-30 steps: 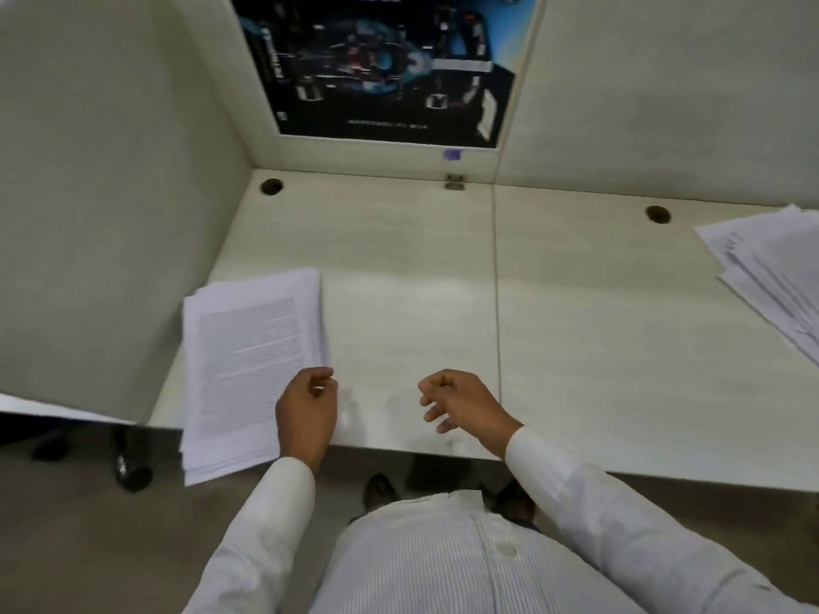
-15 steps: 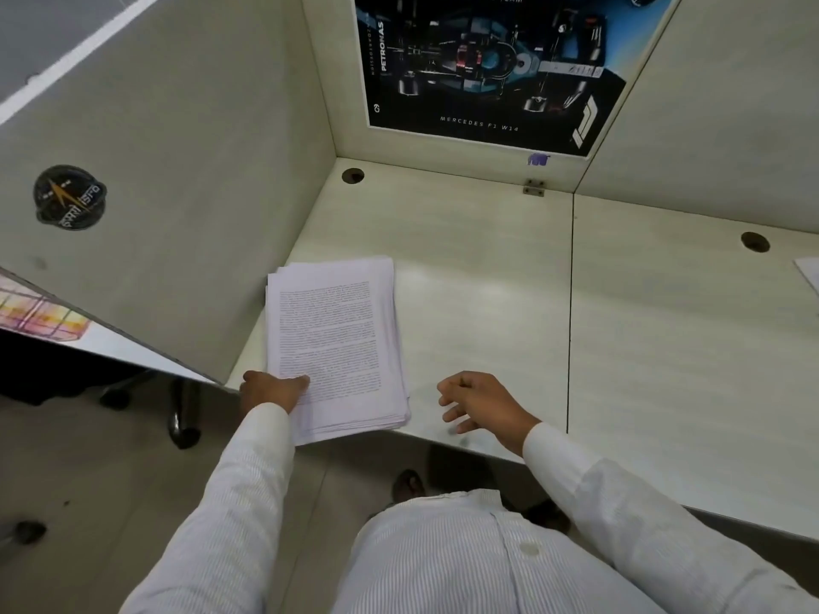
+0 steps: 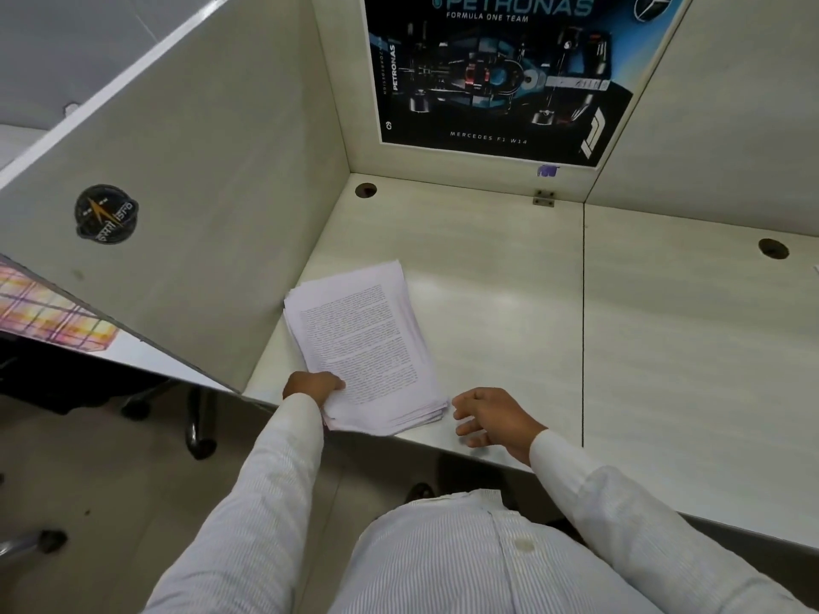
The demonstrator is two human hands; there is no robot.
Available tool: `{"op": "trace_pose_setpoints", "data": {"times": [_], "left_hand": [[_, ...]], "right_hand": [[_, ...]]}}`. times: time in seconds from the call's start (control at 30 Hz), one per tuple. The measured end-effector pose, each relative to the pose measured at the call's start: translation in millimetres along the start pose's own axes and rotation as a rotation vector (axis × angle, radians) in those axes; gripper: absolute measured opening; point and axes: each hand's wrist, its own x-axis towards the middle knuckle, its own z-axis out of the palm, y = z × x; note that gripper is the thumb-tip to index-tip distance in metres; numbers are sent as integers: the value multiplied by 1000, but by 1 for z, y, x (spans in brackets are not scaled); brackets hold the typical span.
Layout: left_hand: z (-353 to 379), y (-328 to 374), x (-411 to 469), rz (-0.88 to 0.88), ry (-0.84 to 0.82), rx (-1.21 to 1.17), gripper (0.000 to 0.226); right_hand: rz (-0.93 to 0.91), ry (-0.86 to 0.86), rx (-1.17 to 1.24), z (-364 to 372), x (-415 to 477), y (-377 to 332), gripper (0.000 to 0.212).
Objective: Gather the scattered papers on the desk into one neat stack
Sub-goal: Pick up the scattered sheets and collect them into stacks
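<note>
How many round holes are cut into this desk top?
2. The left hole sits in the far corner below the poster; the right hole is farther right on the desk. Others may lie outside the picture.

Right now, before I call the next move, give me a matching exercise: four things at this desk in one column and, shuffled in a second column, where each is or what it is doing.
Column one:
1. paper stack
2. left hand
3. right hand
4. round black sticker

Column two:
A. stuck on the left partition
B. open, holding nothing, beside the stack's near right corner
C. lying on the desk at its front left
D. gripping the stack's near left corner

Pairs: 1-C, 2-D, 3-B, 4-A.
</note>
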Motion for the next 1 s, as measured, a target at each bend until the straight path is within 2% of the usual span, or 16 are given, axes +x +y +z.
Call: {"op": "trace_pose_setpoints", "data": {"times": [0.13,0.2,0.3,0.37,0.43,0.53,0.6,0.67,0.73,0.83,0.87,0.97,1.0], "left_hand": [[13,11,-6,-64,-288,-377,37],[26,20,-13,27,-324,-502,39],[52,45,-43,278,-350,-621,39],[70,68,-76,419,-407,-666,36],[85,94,-110,542,-505,-701,37],[100,136,-162,732,-793,-691,45],[107,165,-196,777,-924,-752,44],[118,190,-226,744,-994,-881,43],[133,205,-249,712,-1033,-995,44],[162,213,-277,690,-1053,-1112,35],[173,212,-286,703,-1038,-1119,37],[214,208,-312,770,-914,-1019,45],[228,206,-318,786,-853,-987,43]], "right_hand": [[16,10,121,-9,-9,7,33],[5,5,205,-15,-16,7,44],[-69,-24,359,-30,-27,-8,49],[-192,1,495,-44,-35,-31,48],[-392,80,674,-64,-43,-59,57],[-707,236,988,-113,-61,-90,59],[-813,326,1059,-146,-76,-98,66],[-840,369,1075,-172,-90,-100,67],[-875,418,1061,-195,-105,-97,63],[-916,527,1064,-231,-126,-94,75],[-903,554,1084,-244,-130,-90,74],[-938,485,1144,-276,-145,-80,53],[-950,488,1160,-287,-149,-76,54]]}}
